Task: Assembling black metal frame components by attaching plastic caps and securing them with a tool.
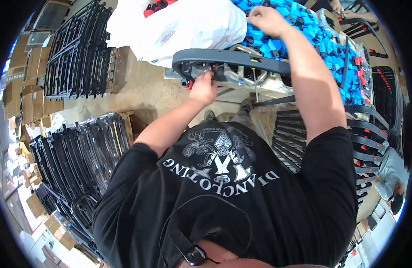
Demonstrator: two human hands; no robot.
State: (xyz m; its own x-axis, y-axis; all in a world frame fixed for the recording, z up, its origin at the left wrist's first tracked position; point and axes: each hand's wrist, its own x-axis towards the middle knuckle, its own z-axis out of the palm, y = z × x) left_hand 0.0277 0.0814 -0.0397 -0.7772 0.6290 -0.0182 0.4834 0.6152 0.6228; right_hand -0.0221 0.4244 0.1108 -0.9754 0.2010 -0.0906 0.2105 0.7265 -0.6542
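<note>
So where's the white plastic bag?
Top of the head view, left of centre: the white bag lies just left of the blue parts and right hand.

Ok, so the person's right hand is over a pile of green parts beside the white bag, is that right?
Not quite: the parts are blue, not green. The head view shows the right hand over them, beside the white bag, as you said.

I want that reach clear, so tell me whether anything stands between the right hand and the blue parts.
Nothing visible stands between the right hand and the blue parts; the white bag lies to the left of the pile, close to the fingertips.
</note>
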